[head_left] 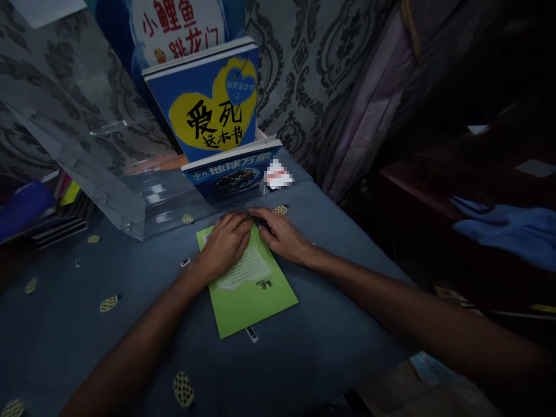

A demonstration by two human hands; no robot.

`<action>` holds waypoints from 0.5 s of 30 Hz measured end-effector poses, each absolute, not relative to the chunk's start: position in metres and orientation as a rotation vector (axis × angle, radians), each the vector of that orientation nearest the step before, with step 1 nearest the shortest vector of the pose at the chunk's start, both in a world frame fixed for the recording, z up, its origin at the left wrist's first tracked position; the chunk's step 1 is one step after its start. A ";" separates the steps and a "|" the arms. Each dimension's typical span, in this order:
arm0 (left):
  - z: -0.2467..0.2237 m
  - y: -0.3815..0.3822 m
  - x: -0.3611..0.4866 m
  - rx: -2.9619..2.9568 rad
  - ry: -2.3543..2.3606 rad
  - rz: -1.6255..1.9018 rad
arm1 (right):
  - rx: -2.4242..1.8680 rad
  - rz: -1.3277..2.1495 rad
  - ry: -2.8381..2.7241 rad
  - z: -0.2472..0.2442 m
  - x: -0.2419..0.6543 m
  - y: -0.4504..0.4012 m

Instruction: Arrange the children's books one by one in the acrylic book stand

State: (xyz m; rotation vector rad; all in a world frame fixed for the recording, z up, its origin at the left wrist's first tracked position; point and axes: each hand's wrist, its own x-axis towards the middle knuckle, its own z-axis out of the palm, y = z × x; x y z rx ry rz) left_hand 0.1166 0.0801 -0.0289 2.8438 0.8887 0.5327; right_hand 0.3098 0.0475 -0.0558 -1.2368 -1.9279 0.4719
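Note:
A green book or booklet [260,307] with printed text lies flat on the blue-grey tablecloth [143,353]. My left hand [226,240] rests on its upper part, palm down, with the fingers stretched toward the far edge. At the upper right edge of the booklet is my right hand [280,231], its fingers bent near the left fingertips. A small dark shape shows by the right fingers, too unclear to name.
A clear acrylic rack [130,214] stands behind, holding a blue book with a yellow heart [208,110] and a lower book [234,176]. Stacked books [61,226] are at left. A blue cloth [508,231] lies right, beyond the table edge.

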 end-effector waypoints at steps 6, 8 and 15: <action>-0.028 0.080 0.117 2.849 0.877 0.526 | -1.268 0.451 -1.994 -0.057 0.311 0.050; -0.027 0.079 0.117 2.850 0.882 0.516 | -1.269 0.449 -2.000 -0.057 0.311 0.051; -0.025 0.078 0.115 2.914 0.751 0.534 | -1.241 0.434 -2.003 -0.058 0.313 0.053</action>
